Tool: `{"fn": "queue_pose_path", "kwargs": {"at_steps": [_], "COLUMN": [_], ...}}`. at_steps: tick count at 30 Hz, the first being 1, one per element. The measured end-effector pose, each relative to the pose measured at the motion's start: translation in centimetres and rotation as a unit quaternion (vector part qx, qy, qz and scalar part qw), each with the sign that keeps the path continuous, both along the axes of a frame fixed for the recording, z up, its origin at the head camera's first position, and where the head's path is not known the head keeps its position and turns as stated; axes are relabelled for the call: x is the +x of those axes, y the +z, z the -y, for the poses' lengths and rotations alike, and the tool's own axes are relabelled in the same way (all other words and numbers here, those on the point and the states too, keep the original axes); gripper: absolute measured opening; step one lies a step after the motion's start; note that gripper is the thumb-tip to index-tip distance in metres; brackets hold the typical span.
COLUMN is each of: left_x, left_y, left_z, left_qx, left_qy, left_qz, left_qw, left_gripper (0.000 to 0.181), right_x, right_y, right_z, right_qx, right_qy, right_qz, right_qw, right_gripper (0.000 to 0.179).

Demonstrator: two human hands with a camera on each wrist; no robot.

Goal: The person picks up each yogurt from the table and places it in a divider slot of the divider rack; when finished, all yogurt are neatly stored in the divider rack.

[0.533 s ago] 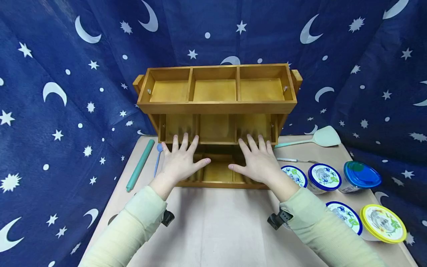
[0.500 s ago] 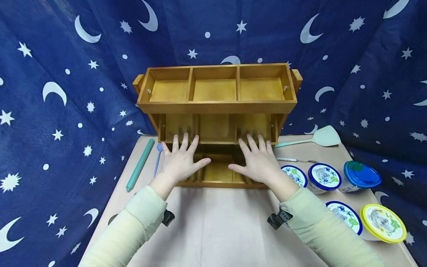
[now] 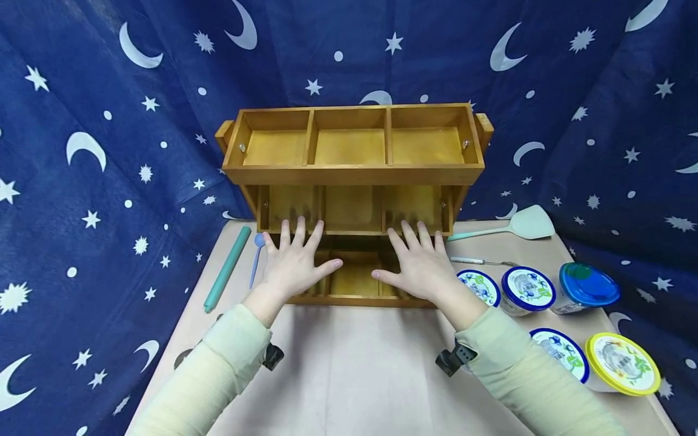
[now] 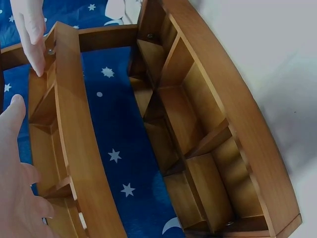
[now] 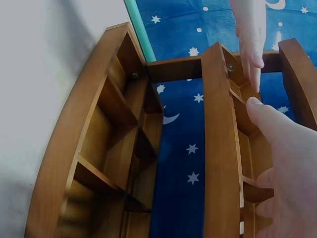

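Note:
A wooden three-tier organizer stands open in stepped tiers, its top tray [image 3: 349, 176] highest and farthest back. Each tier is split by dividers into compartments with nothing in them. My left hand [image 3: 291, 263] is spread flat at the left of the middle tray [image 3: 354, 233], fingertips overlapping its front rim. On the right, my right hand [image 3: 422, 263] mirrors it, fingers straight and thumb pointing inward. Both palms hide parts of the bottom tray [image 3: 354, 300]. In the left wrist view the left hand [image 4: 17, 168] lies beside a tray, grasping nothing; the right wrist view shows the right hand [image 5: 297, 168] likewise.
Left of the organizer lie a teal rolled stick [image 3: 227, 269] and a small blue spoon [image 3: 256, 260]. To its right are a pale green spatula [image 3: 529, 224], a fork [image 3: 480, 261], several blue-lidded tubs [image 3: 528, 287] and a yellow-lidded tub [image 3: 623, 363]. A starry blue curtain [image 3: 349, 36] hangs behind.

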State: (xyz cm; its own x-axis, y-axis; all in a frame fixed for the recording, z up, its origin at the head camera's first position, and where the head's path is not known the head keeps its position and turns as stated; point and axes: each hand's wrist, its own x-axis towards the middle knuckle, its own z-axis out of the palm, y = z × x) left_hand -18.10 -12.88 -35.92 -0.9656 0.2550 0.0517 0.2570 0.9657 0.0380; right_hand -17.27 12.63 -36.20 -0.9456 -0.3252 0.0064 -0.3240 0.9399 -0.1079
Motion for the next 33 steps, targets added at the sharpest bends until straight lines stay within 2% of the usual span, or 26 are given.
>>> {"fn": "queue_pose_path", "kwargs": {"at_steps": [8,16,25,33], "left_x": [0.1,0.3,0.5,0.9], "left_y": [0.3,0.4,0.4,-0.4], "left_z": [0.0,0.4,1.7,3.7], "left_qx": [0.002,0.004,0.026,0.045], "left_qy": [0.005,0.006,0.029,0.049], "left_qz": [0.006,0.007,0.017,0.024], "left_qw": [1.0000,0.9999,0.9991,0.9975], "left_gripper": [0.093,0.094,0.091,0.094], "right_x": [0.1,0.2,0.3,0.9], "right_y": [0.2,0.3,0.0,0.2], "right_z": [-0.3,-0.7,-3.7,-6.4], "right_qx": [0.003,-0.010,-0.024,-0.054], "right_qy": [-0.003,-0.015,-0.039,-0.065], "right_qz": [-0.013,0.001,0.014,0.032], "right_qw": [0.9999,0.9998,0.9988,0.9959], "right_gripper": [0.098,0.098,0.099,0.102]}}
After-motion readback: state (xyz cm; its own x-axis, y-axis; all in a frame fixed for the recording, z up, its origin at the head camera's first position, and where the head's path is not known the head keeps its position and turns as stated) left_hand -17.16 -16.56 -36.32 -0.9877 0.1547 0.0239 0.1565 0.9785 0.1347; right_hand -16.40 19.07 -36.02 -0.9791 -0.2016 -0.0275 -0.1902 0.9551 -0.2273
